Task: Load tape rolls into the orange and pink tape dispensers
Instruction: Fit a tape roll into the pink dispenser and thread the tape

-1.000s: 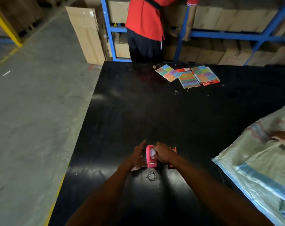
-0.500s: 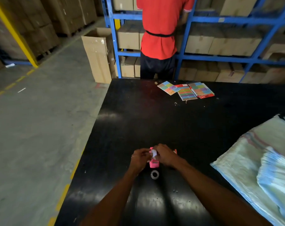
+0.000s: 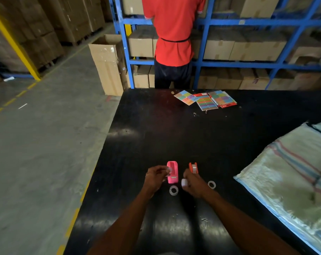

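Head view: on the black table (image 3: 156,126), the pink dispenser (image 3: 172,172) stands at 6 o'clock, the orange dispenser (image 3: 193,168) just beside it at its 3 o'clock, a roll seated inside. The left hand (image 3: 154,177) pinches a small clear piece (image 3: 168,170); the right hand (image 3: 192,183) grips a white roll (image 3: 184,182). Two loose rolls (image 3: 173,191) lie nearby.

body: two forearms of one person enter from the bottom edge | sleeves: none in view, both forearms bare to the frame edge | left hand (image 3: 154,176): bare, no glove, ring or watch seen | right hand (image 3: 192,183): bare, no glove, wrist plain | markings: cannot tell, dim light
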The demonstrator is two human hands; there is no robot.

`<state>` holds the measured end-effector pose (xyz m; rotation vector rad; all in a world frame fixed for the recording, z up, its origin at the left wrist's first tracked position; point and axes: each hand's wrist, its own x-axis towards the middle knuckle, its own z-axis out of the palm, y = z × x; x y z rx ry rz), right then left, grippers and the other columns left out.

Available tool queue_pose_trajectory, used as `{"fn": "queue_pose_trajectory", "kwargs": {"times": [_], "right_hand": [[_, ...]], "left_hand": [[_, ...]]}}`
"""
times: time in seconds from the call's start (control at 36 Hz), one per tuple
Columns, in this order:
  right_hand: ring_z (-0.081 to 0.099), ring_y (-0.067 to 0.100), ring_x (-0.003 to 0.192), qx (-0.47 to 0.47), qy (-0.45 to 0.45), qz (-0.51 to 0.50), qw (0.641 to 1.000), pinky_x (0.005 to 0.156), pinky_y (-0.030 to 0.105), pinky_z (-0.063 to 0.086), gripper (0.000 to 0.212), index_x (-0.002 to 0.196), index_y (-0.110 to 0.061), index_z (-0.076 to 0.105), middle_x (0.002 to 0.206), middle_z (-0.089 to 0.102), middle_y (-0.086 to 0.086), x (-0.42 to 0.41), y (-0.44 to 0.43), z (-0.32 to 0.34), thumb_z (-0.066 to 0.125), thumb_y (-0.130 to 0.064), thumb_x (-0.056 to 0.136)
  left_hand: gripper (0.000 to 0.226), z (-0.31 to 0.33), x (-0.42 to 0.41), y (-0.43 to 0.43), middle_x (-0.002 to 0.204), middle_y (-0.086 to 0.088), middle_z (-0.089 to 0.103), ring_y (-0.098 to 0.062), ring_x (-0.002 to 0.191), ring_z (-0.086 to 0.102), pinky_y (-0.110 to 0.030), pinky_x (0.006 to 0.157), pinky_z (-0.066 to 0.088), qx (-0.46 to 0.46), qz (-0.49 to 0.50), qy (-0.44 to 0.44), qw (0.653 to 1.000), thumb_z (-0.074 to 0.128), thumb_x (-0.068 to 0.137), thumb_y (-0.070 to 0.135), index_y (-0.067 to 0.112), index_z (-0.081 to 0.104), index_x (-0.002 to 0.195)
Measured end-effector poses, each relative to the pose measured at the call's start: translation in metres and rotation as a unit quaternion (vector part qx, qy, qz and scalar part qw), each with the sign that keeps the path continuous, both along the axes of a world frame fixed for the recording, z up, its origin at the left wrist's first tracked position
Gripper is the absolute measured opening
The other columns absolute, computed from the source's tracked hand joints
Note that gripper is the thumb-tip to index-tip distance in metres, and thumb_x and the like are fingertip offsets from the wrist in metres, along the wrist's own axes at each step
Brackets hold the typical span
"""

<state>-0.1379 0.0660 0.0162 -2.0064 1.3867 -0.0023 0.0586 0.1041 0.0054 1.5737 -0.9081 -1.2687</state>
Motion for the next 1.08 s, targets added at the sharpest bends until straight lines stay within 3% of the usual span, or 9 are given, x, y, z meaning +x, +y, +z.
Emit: {"fn": "queue_pose_trajectory", "kwargs": {"times": [0.19,0.39,0.47,0.56,0.72,0.86,0.92,1.0,1.08], "right_hand": [[0.061,0.026,0.105,0.021,0.085,0.008,0.996,0.083,0.030,0.046,0.033,0.115,-0.014,0.053,0.119,0.058,0.011,0.002,0.020,-0.036,0.069,-0.020,0.086],[0.056,0.022,0.116,0.038,0.096,-0.012,0.995,0.098,0.032,0.048,0.047,0.135,-0.015,0.046,0.139,0.046,0.011,0.007,0.018,-0.061,0.064,-0.020,0.091],[0.056,0.024,0.116,-0.014,0.130,0.007,0.991,0.097,0.037,0.049,0.060,0.130,-0.017,0.048,0.139,0.045,0.009,0.008,0.014,-0.065,0.077,-0.035,0.080],[0.054,0.025,0.116,-0.075,0.148,0.031,0.986,0.096,0.039,0.048,0.072,0.128,-0.018,0.049,0.134,0.049,0.008,0.016,0.013,-0.066,0.076,-0.056,0.073],[0.050,0.026,0.121,-0.099,0.121,0.054,0.986,0.100,0.036,0.042,0.076,0.139,-0.015,0.043,0.136,0.049,0.008,0.039,0.019,-0.074,0.069,-0.054,0.079],[0.056,0.019,0.116,-0.101,0.093,0.042,0.990,0.098,0.029,0.043,0.042,0.129,-0.017,0.054,0.128,0.060,0.003,0.042,0.022,-0.077,0.063,-0.033,0.091],[0.058,0.017,0.111,-0.077,0.046,0.012,0.996,0.095,0.029,0.046,0.040,0.125,-0.021,0.056,0.122,0.061,-0.001,0.041,0.022,-0.076,0.066,-0.031,0.087],[0.061,0.008,0.089,-0.001,-0.090,-0.047,0.995,0.076,0.022,0.047,0.025,0.100,-0.032,0.059,0.098,0.063,-0.011,0.037,0.016,-0.066,0.072,-0.028,0.080],[0.062,0.004,0.077,0.022,-0.166,-0.070,0.983,0.067,0.020,0.047,0.026,0.091,-0.030,0.054,0.088,0.064,-0.007,0.034,0.006,-0.050,0.073,-0.019,0.079]], "left_hand": [[0.009,-0.004,0.009,0.003,0.095,-0.008,0.077,-0.026,0.093,0.073,-0.045,0.087,0.057,0.026,-0.013,-0.002,1.000,0.072,0.084,0.017,0.021,0.075,0.092],[0.017,-0.005,0.017,0.000,0.097,-0.006,0.076,-0.010,0.086,0.073,-0.024,0.078,0.057,0.044,-0.013,-0.003,0.999,0.065,0.089,0.011,0.008,0.072,0.104],[0.012,-0.010,0.021,-0.004,0.095,-0.008,0.076,-0.012,0.084,0.073,-0.032,0.082,0.057,0.056,-0.011,-0.005,0.998,0.065,0.089,0.009,0.011,0.073,0.098],[0.013,-0.014,0.024,-0.008,0.086,-0.002,0.075,-0.003,0.073,0.071,-0.021,0.071,0.054,0.065,-0.006,-0.005,0.998,0.065,0.088,0.007,0.008,0.072,0.099],[0.010,-0.019,0.023,-0.011,0.081,0.001,0.077,-0.006,0.073,0.072,-0.025,0.072,0.053,0.086,-0.005,0.011,0.996,0.067,0.087,0.008,0.015,0.074,0.090],[0.015,-0.024,0.023,-0.010,0.095,-0.010,0.076,-0.012,0.081,0.071,-0.027,0.076,0.053,0.097,0.005,0.020,0.995,0.066,0.088,0.011,0.006,0.073,0.101],[0.017,-0.025,0.024,-0.009,0.094,-0.010,0.075,-0.008,0.077,0.071,-0.024,0.075,0.054,0.098,0.006,0.018,0.995,0.065,0.089,0.010,0.004,0.072,0.103],[0.018,-0.026,0.023,-0.010,0.090,-0.007,0.073,-0.001,0.069,0.068,-0.018,0.069,0.054,0.100,0.005,0.022,0.995,0.064,0.090,0.008,0.002,0.071,0.105],[0.012,-0.022,0.020,-0.012,0.084,-0.004,0.072,-0.005,0.070,0.066,-0.017,0.066,0.053,0.106,0.000,0.043,0.993,0.064,0.090,0.007,0.007,0.072,0.098]]}}
